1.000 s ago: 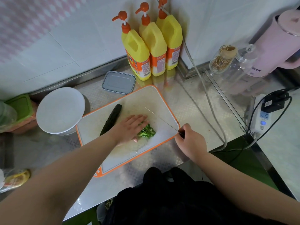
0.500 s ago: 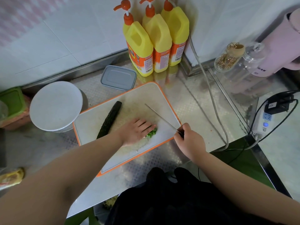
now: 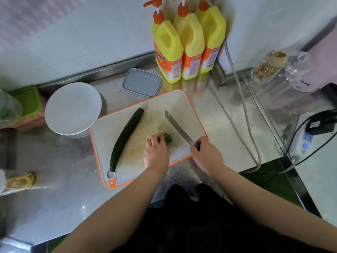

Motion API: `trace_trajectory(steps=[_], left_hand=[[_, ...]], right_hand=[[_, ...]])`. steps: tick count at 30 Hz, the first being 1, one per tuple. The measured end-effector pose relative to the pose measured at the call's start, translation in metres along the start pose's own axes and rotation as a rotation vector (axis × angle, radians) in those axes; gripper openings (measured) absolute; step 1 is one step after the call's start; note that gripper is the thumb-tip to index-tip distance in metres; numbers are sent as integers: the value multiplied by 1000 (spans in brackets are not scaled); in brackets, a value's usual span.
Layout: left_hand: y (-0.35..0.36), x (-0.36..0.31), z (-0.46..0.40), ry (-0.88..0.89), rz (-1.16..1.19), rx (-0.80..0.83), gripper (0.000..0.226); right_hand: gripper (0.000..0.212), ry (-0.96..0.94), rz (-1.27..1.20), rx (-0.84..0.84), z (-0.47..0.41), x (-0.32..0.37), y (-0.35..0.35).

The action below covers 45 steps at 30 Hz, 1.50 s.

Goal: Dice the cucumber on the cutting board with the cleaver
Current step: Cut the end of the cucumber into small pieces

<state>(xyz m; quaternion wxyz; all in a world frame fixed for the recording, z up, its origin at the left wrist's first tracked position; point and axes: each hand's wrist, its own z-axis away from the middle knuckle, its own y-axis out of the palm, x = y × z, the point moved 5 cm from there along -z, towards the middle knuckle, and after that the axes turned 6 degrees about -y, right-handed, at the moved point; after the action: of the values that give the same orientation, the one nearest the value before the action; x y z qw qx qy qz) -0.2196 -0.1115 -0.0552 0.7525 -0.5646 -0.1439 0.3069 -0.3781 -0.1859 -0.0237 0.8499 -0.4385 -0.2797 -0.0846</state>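
A white cutting board [image 3: 113, 132] with an orange rim lies on the steel counter. A long dark green cucumber [image 3: 125, 139] lies diagonally across its left half. My left hand [image 3: 156, 152] curls over a small bunch of cut cucumber pieces [image 3: 168, 138] near the board's front edge, with only their right tips showing. My right hand [image 3: 206, 154] grips the handle of the cleaver [image 3: 177, 127], whose blade is tilted to the right and points to the far left, just right of the pieces.
A white round lid [image 3: 73, 108] sits left of the board, a grey box lid [image 3: 142, 82] behind it. Three yellow pump bottles [image 3: 186, 46] stand at the wall. Glass jars [image 3: 269, 68], a pink kettle [image 3: 319, 70], a cable and a power strip [image 3: 304, 145] lie right.
My left hand pulled back toward me and curled over the cut pieces. The cleaver blade tilted, showing its flat side. The whole cucumber came fully into view.
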Motion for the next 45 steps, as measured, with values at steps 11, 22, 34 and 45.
trace_trajectory(steps=[11, 22, 34, 45], left_hand=[[-1, 14, 2, -163, 244, -61, 53], [0, 25, 5, -83, 417, -104, 62], [-10, 36, -28, 118, 374, -5, 42], [-12, 37, -1, 23, 622, -209, 20]], right_hand=[[15, -93, 111, 83, -8, 19, 4], [22, -116, 128, 108, -11, 21, 8], [26, -110, 188, 99, -15, 19, 7], [26, -177, 234, 34, -10, 28, 5]])
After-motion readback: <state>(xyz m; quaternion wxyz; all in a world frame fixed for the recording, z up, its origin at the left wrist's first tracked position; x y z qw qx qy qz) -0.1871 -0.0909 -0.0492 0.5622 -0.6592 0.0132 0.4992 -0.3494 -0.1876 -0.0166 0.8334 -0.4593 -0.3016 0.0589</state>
